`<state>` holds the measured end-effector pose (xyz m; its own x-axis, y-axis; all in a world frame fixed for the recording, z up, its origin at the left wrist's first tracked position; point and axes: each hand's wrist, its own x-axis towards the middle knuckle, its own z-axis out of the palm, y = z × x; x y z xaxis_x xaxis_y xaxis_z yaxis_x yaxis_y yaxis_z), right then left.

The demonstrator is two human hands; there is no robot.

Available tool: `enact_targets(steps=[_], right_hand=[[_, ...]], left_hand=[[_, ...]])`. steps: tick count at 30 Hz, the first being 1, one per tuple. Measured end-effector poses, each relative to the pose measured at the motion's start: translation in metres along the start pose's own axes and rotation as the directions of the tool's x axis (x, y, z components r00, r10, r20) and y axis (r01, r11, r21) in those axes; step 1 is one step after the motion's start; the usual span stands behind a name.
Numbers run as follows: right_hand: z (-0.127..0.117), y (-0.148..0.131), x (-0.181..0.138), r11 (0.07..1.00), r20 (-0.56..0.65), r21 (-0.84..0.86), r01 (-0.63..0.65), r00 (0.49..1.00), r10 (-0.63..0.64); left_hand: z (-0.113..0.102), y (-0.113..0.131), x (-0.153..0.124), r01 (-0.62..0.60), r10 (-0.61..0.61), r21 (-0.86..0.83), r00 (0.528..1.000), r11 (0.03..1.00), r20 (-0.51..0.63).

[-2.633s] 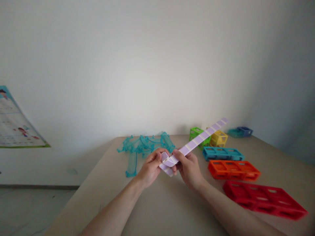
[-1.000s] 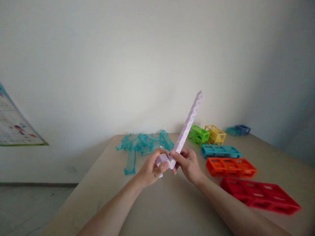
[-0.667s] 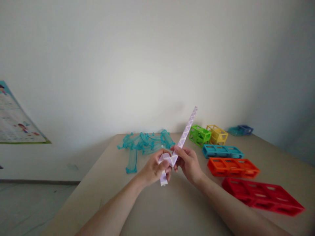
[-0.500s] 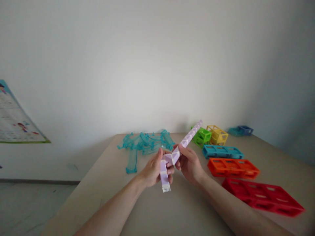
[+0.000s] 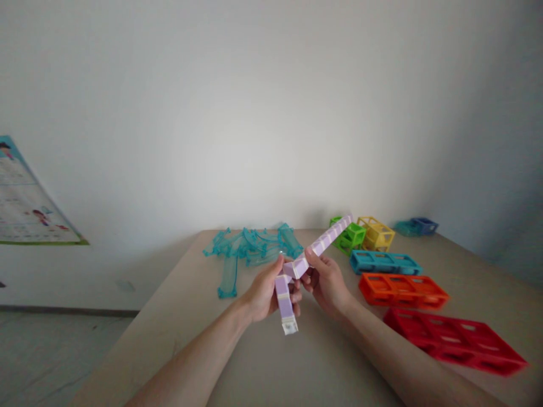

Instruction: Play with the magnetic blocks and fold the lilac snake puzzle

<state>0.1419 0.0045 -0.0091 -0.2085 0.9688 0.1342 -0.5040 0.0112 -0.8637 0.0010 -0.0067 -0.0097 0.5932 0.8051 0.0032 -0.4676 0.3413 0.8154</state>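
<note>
Between my hands, above the table, is a lilac and white snake puzzle [image 5: 296, 268] made of jointed wedges. My left hand [image 5: 266, 289] is closed around its bent near part, thumb on top. From there a short segment hangs toward me and ends in a whitish end piece. My right hand [image 5: 326, 278] pinches the puzzle just past the bend with thumb and fingers. Beyond that grip the long straight part slants up and away to the right, its far end overlapping the view of a green frame block [image 5: 351, 238]. Some fingertips are hidden behind the puzzle.
Several clear teal track pieces [image 5: 229, 276] lie at the back left of the table [image 5: 178, 316]. Down the right side are yellow [image 5: 375, 233], blue [image 5: 385, 262], orange [image 5: 403, 290] and red frame blocks [image 5: 453, 339]. A navy block [image 5: 424, 226] sits in the far right corner, near the wall.
The puzzle's long straight part has dipped and swung slightly right. Its hanging near end has tilted a little to the right. Both hands keep their hold in nearly the same place.
</note>
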Motion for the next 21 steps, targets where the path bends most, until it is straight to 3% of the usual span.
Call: enact_targets(steps=[4,7,9,12,14,16,21], right_hand=[[-0.003,0.002,0.002,0.999,-0.015,-0.026,0.045,0.999,-0.046],[-0.004,0.002,0.002,0.998,-0.024,-0.036,0.043,0.999,-0.044],[-0.003,0.0,0.001,0.999,-0.039,-0.009,0.04,0.998,-0.04],[-0.001,-0.003,-0.001,0.998,-0.016,0.046,0.032,0.999,-0.032],[0.0,-0.004,-0.003,0.996,0.015,0.08,0.046,0.999,-0.047],[0.0,-0.005,-0.004,0.993,0.042,0.095,0.072,0.996,-0.076],[-0.002,-0.004,-0.004,0.993,0.11,0.07,0.097,0.988,-0.104]], left_hand=[[-0.001,-0.002,0.001,-0.033,0.034,0.05,0.999,0.998,-0.022],[-0.003,-0.001,-0.002,-0.154,0.174,0.248,0.983,0.956,-0.061],[-0.004,-0.001,-0.004,-0.286,0.352,0.518,0.936,0.806,-0.029],[-0.007,-0.002,-0.006,-0.408,0.583,0.818,0.805,0.405,0.113],[-0.01,-0.004,-0.006,-0.42,0.668,0.879,0.724,0.228,0.173],[-0.015,-0.006,-0.004,-0.427,0.721,0.897,0.656,0.112,0.223],[-0.024,-0.005,-0.002,-0.411,0.766,0.902,0.536,-0.131,0.355]])
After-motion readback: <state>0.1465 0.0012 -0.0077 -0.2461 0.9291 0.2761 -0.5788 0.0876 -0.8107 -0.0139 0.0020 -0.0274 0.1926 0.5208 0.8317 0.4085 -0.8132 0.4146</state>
